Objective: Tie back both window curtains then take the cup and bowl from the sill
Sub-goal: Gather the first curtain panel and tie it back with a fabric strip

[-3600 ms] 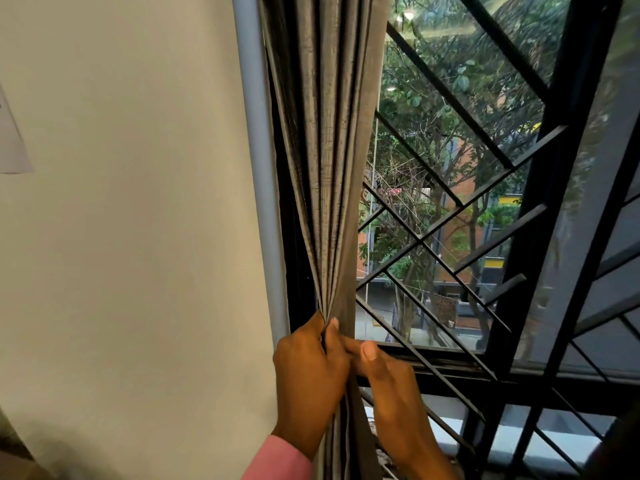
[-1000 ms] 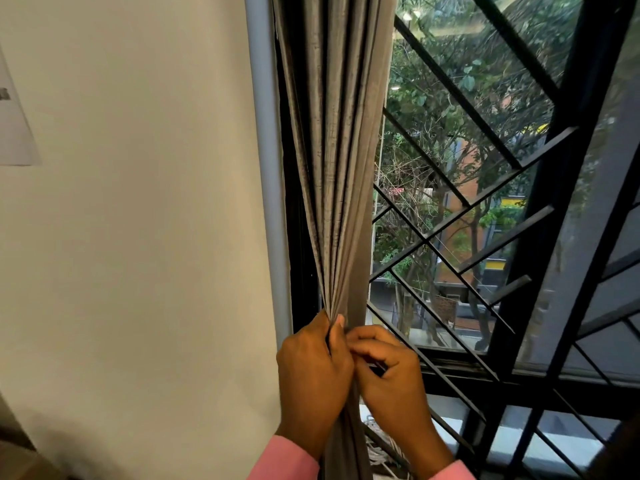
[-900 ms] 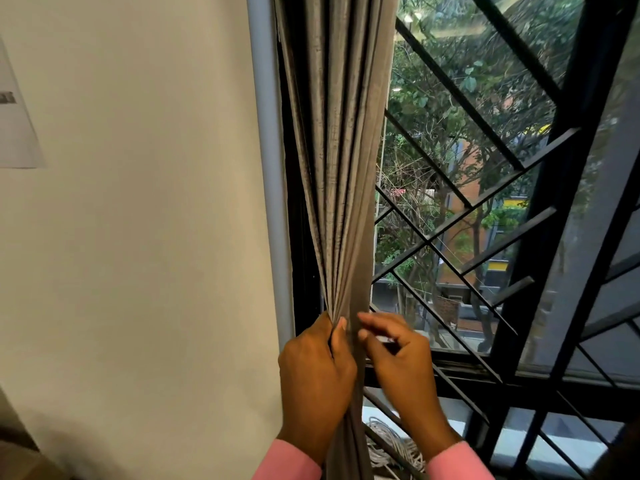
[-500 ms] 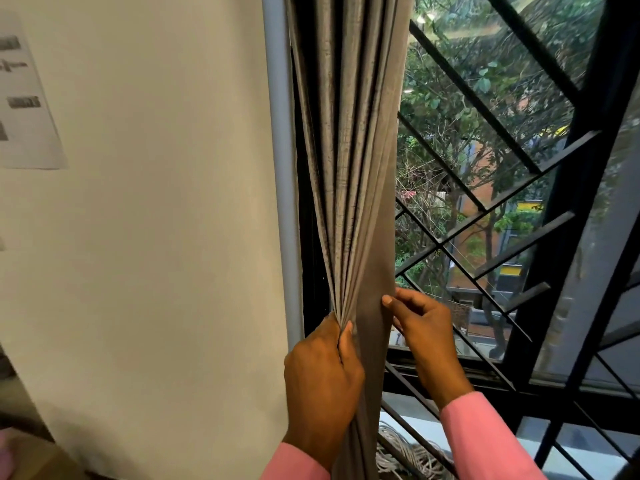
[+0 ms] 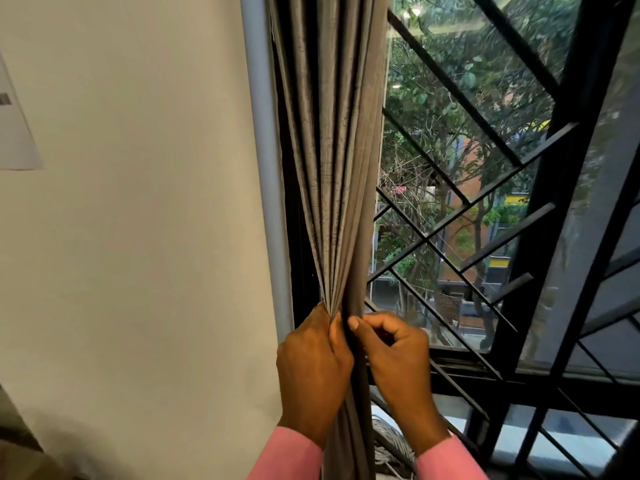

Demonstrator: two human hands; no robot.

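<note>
Squarely, curtain (image 5: 332,168) inside grip of left hand (image 5: 311,370).

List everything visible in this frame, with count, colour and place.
curtain: one, grey-brown, gathered at the window's left edge
wall: one, cream, left
paper sheet: one, white, on the wall, far left
window grille: one, black, right half
coiled cable: one, whitish, low, right of the curtain
trees: several, green, outside the glass
sleeves: two, pink, bottom edge
left hand: one, grips the gathered curtain
right hand: one, pinches the curtain's right fold
</note>
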